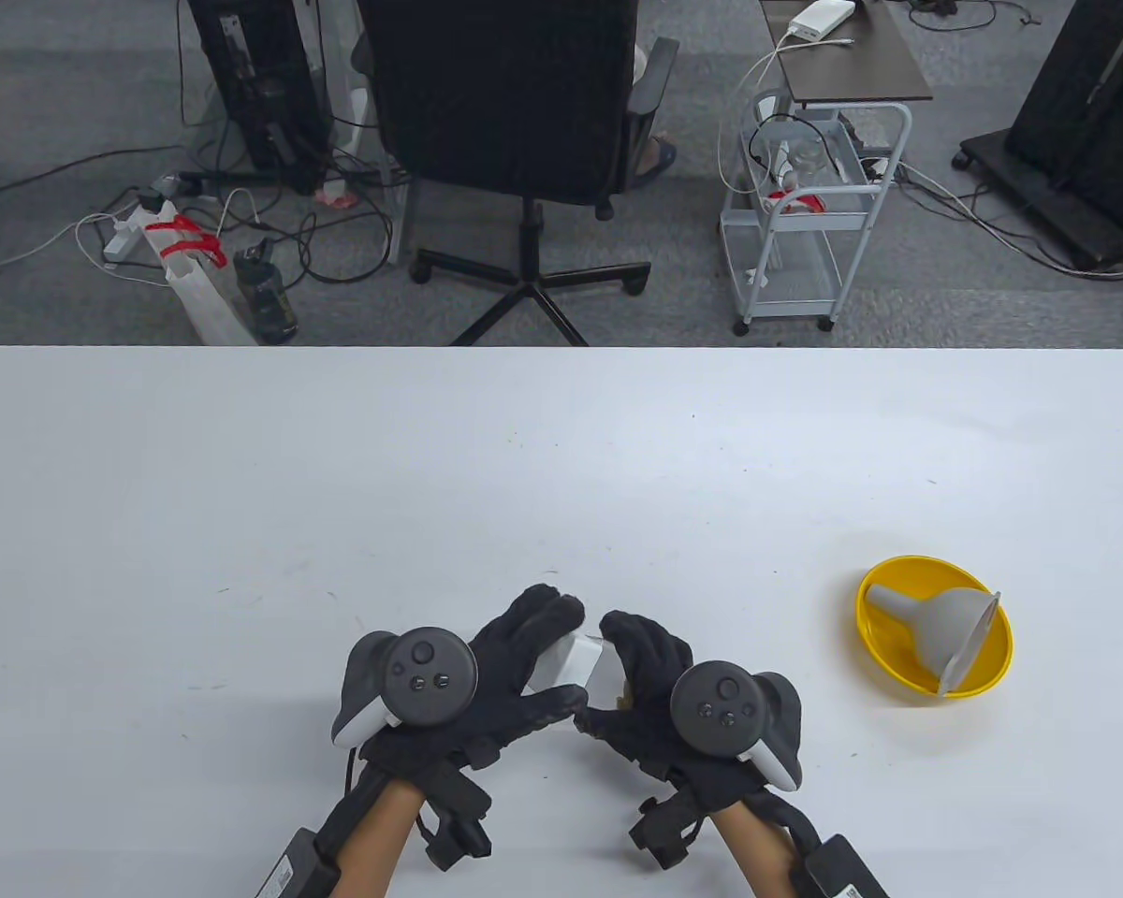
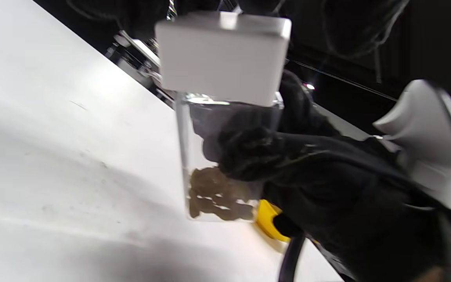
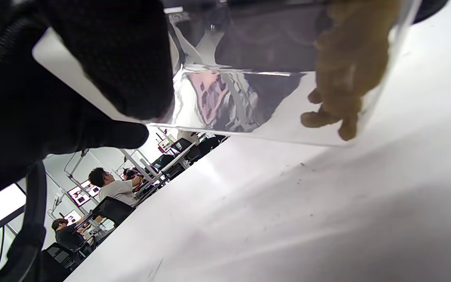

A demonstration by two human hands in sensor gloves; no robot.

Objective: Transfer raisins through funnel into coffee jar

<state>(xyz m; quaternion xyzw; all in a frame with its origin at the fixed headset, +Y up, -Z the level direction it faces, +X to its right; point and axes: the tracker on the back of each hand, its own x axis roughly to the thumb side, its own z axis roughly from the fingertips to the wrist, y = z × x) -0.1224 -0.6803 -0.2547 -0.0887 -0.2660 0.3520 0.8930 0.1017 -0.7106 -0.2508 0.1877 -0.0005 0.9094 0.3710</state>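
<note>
A clear square jar with a white lid (image 1: pixel 566 659) is held off the table between both hands near the front edge. My left hand (image 1: pixel 547 655) grips the lid. My right hand (image 1: pixel 618 669) holds the jar's clear body. In the left wrist view the lid (image 2: pixel 221 55) is on the jar, and raisins (image 2: pixel 217 197) lie in its bottom end. The right wrist view shows the clear body (image 3: pixel 257 90) and the raisins (image 3: pixel 347 70) close up. A grey funnel (image 1: pixel 940 627) lies on its side in a yellow bowl (image 1: pixel 884 655) at the right.
The white table (image 1: pixel 337 524) spreads wide to the left and behind the hands. Its far edge meets a floor with an office chair (image 1: pixel 515 122), a wire cart (image 1: pixel 805 224) and cables.
</note>
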